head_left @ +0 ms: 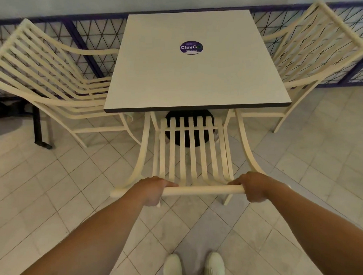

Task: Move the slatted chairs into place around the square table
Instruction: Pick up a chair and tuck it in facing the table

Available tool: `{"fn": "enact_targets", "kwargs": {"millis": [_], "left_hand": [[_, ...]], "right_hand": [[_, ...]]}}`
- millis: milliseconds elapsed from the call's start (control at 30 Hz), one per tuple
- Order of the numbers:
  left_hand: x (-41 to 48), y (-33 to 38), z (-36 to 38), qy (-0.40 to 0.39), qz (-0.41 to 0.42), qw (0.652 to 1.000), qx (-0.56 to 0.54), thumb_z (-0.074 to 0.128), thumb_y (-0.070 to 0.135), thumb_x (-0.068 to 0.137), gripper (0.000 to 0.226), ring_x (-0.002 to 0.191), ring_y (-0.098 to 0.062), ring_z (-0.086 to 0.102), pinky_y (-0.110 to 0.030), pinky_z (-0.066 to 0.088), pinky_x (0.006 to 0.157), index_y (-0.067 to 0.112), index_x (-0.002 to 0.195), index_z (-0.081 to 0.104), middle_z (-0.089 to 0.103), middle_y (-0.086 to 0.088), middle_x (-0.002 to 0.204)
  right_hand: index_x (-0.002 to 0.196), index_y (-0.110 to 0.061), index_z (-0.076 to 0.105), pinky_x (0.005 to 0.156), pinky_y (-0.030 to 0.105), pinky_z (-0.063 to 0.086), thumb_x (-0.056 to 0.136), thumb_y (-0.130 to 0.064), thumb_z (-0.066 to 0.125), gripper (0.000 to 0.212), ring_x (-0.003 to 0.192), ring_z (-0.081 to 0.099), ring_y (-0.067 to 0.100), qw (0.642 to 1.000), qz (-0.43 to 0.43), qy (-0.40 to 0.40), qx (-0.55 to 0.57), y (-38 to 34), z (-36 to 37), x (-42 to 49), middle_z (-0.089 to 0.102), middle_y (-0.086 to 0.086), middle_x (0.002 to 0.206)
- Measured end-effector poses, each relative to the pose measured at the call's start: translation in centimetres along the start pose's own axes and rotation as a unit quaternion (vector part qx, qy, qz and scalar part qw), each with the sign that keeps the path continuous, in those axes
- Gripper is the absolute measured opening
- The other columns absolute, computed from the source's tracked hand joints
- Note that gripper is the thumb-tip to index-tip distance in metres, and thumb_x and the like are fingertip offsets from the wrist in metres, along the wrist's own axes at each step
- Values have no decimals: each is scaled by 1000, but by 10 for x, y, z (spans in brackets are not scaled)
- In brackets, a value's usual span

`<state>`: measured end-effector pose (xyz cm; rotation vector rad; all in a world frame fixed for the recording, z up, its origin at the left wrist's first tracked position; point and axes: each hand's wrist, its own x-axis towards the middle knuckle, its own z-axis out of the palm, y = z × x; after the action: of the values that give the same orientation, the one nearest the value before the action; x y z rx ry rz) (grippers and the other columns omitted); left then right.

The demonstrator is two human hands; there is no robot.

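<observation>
A square pale table [194,74] with a dark edge and a round purple sticker [191,47] stands ahead of me. A cream slatted chair [190,149] sits at its near side, its seat partly under the tabletop. My left hand [152,190] grips the left part of the chair's top rail. My right hand [254,186] grips the rail's right end. A second slatted chair [49,80] stands at the table's left side. A third [310,54] stands at the right side. Both have their seats tucked under the table edges.
A dark purple mesh railing [84,37] runs behind the table and chairs. The table's round black base [176,135] shows through the near chair's slats. A black post [37,129] stands on the tiled floor at left. My white shoes [193,265] are below.
</observation>
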<state>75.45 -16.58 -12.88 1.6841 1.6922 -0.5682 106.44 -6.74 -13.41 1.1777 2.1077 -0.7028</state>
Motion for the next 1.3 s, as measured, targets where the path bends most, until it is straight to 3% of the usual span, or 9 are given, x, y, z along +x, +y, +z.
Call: {"fn": "enact_targets", "kwargs": {"millis": [233,667,967,1133,1300], "left_hand": [[5,-6,3,11,-11,1000,8,51,-3,93,85,71,-14,52,-28,42,60,59,148,32,52,4,103],[3,3,8,3,-3,1000,-3,48,-6,93,85,93,-24,60,-33,50,76,55,150,32,55,-2,113],[13,1,7,28,-21,999,16,52,-6,90,89,82,-19,55,-32,47,70,58,148,31,54,2,111],[-6,5,13,45,-37,998,11,60,11,91,86,105,-22,60,-34,51,78,50,155,18,51,-2,138],[-43,14,9,61,-30,997,-27,67,30,91,85,132,-22,48,-32,45,97,38,159,16,35,1,158]], "right_hand": [[142,-42,47,91,31,50,86,-3,58,69,101,60,17,1000,5,13,-6,-6,0,0,59,-4,118],[143,-37,48,96,33,46,88,-2,62,66,108,59,19,1000,6,9,1,3,5,-1,60,-2,124],[142,-36,49,97,34,49,87,-3,62,66,108,61,19,1000,12,25,-11,9,2,7,62,-3,124],[143,-39,46,97,37,48,87,-16,65,63,111,59,19,999,9,41,11,3,2,-11,60,-4,130],[152,-38,32,102,37,43,89,-39,64,71,122,52,22,998,7,54,32,-16,-11,-44,48,-1,145]]}}
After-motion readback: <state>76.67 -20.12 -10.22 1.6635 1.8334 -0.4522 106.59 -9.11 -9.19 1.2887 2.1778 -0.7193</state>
